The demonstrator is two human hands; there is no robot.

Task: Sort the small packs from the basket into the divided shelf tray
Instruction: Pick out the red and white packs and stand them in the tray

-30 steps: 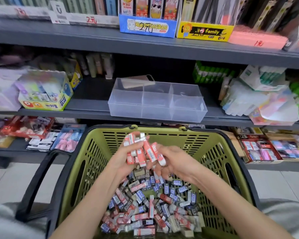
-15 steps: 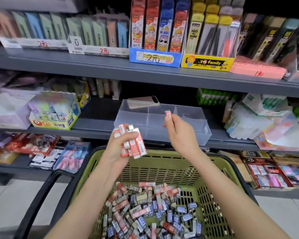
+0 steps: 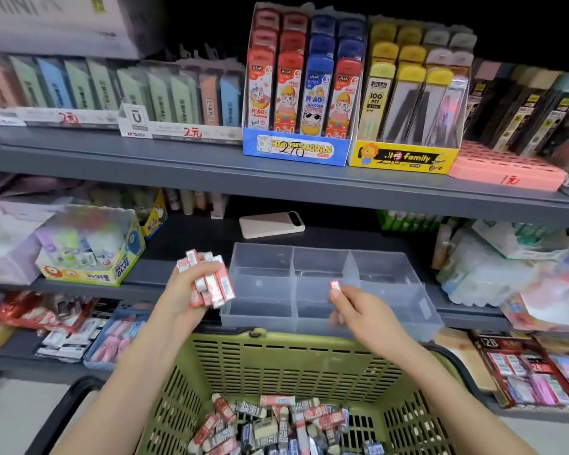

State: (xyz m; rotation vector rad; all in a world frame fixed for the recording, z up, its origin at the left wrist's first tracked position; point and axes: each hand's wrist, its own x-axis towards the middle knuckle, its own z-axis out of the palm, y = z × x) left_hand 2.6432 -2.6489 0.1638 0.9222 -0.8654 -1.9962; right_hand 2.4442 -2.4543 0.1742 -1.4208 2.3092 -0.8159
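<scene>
Right grip: thumb and fingertips pinch one small red-and-white pack by its lower end, pack upright, other fingers loosely curled. Left grip: closed round a fanned bundle of red-and-white packs, ends sticking out above and below the fingers.

Clear plastic divided tray sits just ahead of the right grip and right of the left grip, on the grey metal shelf. Its compartments look empty. The pinched pack shows against the middle column, close to the divider on its right. Depth is unclear, so I can't tell if it is over the tray or short of it. Green slotted plastic basket is below both grips, with the mixed red and dark loose packs heaped well below them. Pale phone lies beyond the tray, on the same shelf.

Judged step: placing the first pack, sorting barely begun.

Risks:
- Pack released so close to the divider may land in the neighbouring compartment, or bounce in the bare tray.
- Released short, it falls back into the basket.
- The left bundle is splayed, so outer packs could slide out if the grip relaxes.
- The light tray stands at the shelf's front edge, and a knock from the right grip could shift it.
</scene>
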